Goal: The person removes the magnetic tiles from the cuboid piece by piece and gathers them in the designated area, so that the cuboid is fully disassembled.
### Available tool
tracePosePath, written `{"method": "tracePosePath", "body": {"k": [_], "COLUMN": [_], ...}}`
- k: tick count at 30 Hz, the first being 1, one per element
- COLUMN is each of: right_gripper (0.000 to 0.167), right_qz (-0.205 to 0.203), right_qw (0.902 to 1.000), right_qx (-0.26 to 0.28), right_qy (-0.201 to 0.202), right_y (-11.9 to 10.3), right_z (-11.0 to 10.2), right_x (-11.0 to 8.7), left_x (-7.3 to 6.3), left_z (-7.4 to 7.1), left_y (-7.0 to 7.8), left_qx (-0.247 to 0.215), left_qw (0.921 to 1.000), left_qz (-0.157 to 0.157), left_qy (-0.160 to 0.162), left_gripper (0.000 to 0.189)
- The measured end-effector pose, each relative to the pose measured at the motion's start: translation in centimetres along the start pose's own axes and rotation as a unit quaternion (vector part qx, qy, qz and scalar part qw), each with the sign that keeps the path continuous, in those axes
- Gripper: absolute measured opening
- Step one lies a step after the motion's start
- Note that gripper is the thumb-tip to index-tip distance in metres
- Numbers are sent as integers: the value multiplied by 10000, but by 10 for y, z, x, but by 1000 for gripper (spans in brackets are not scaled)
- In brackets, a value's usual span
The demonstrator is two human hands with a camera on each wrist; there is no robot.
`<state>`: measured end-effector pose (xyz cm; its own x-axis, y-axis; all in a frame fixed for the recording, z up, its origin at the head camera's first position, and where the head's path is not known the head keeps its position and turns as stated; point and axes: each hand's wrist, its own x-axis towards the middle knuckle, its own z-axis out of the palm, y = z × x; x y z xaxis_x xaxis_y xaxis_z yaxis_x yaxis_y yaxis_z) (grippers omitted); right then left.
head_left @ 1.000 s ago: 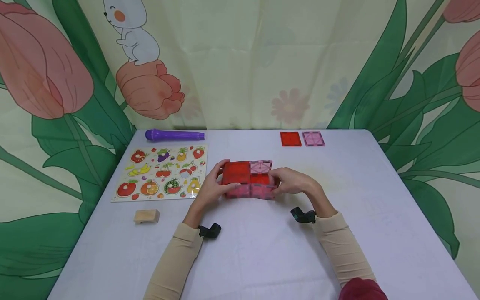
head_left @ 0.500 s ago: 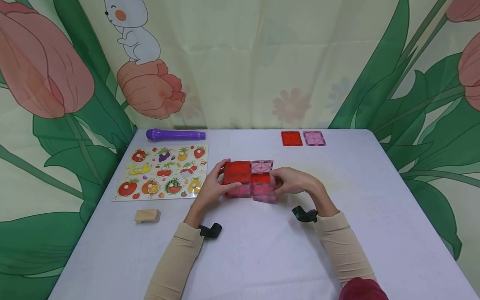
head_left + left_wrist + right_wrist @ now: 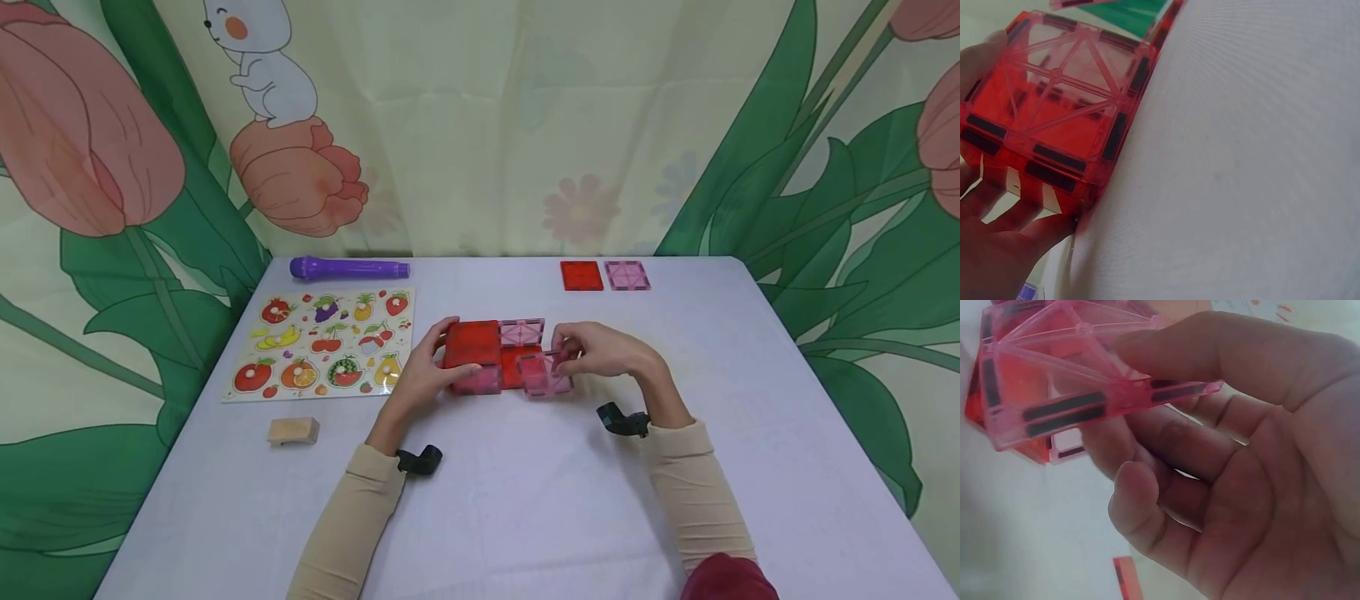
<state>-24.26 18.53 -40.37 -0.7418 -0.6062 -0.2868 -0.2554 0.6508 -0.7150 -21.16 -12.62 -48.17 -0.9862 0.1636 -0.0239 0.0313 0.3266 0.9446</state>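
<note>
In the head view, my left hand [image 3: 422, 379] grips the left side of a block built from red and pink see-through magnetic tiles [image 3: 472, 343]. Its thumb lies over the front pink tile, while the other fingers reach behind and under, as the left wrist view shows on the tile block [image 3: 1054, 94]. My right hand [image 3: 603, 350] pinches a square pink magnetic tile [image 3: 546, 379] by its right edge, thumb against fingertips. That tile [image 3: 1063, 415] is tilted and overlaps the block's front right corner in the head view. A red part of the block shows behind it.
A flat red tile [image 3: 581, 276] and a pink tile [image 3: 627, 276] lie at the back of the white table [image 3: 525, 517]. On the left are a purple toy microphone [image 3: 348, 269], a fruit picture board [image 3: 322, 346] and a small wooden block [image 3: 292, 431].
My right hand has moved to the right and a little up, drawing the pink tile away from the block's front right. The left hand keeps its grip in place.
</note>
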Motion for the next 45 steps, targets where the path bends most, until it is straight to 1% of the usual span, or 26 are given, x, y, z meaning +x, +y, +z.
{"method": "tracePosePath", "body": {"k": [3,8,12,16,19,25,30,33,36,40,42,45], "right_gripper": [19,24,26,30,33,34,36,42,54,68,71,68], "right_qz": [69,4,-203,-252,-180,-43,115,222,278,322,317,304], "right_qw": [9996,9977,9929,9872,9843,9792,9725,9667,9622,9587,9574,9539], "right_qx": [178,438,751,1023,1192,1529,1739,1897,1980,2013,2011,2029], "right_qy": [198,525,896,1197,1291,1335,1545,1705,1847,1984,2049,2189], "right_y": [1,7,11,12,13,19,27,34,39,45,48,53], "right_z": [-2,-5,-10,-13,-15,-17,-19,-20,-21,-23,-25,-27], "right_x": [-2,-5,-7,-9,-9,-8,-6,-4,-3,-4,-5,-7], "left_x": [0,0,0,0,-1,-1,-2,-2,-3,-2,-2,-3], "left_z": [0,0,0,0,1,0,0,-1,-1,-1,-1,-1], "left_y": [-1,-1,-2,-2,-2,-2,-1,-1,0,1,1,1], "left_qx": [30,-61,-102,-139,-152,-150,-159,-138,-131,-153,-158,-134], "left_qw": [10000,10000,9999,9999,9998,9998,9998,9998,9999,9998,9998,9999], "left_qz": [-6,33,58,78,109,116,116,97,63,43,36,15], "left_qy": [-1,-27,-40,-52,-57,-67,-58,-54,-60,-72,-76,-65], "left_gripper": [91,91,91,90,90,90,90,90,90,89,88,86]}}
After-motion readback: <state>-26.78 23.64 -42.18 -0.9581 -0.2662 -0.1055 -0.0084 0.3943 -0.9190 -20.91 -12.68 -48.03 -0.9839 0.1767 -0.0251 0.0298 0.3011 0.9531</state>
